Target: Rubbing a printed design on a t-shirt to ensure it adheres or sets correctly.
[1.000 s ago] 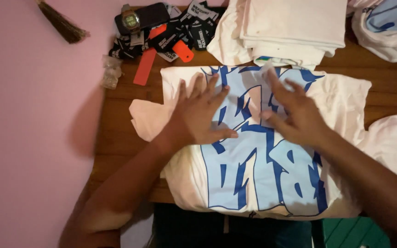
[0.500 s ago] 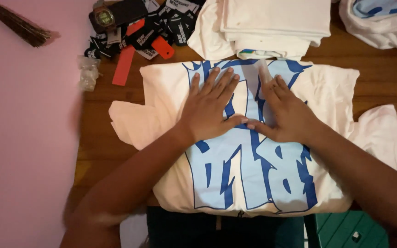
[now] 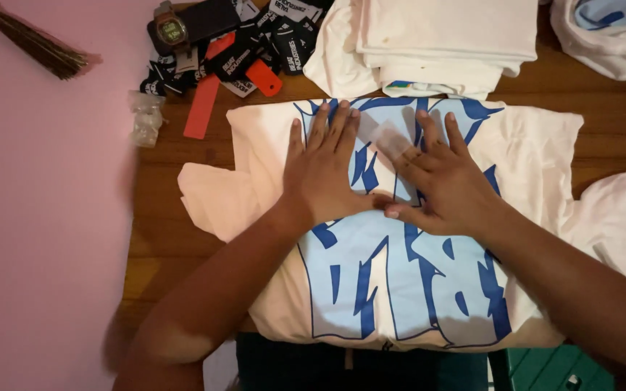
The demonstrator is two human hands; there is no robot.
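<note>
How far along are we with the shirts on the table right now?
Done: a stack of folded white shirts sits at the table's far edge. In hand: left hand and right hand press flat on a white T-shirt with blue print, sleeves spread out. Left: this shirt is unfolded; a crumpled shirt waits far right.

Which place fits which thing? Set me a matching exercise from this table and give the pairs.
Things:
1. wristwatch
2. folded white shirts
3. broom bristles
4. left hand

Places:
A. flat on the printed T-shirt, beside the right hand
B. top left corner, on the pink surface
C. stacked at the far edge of the wooden table
D. among the black tags and orange strips

Pairs: 1-D, 2-C, 3-B, 4-A
</note>
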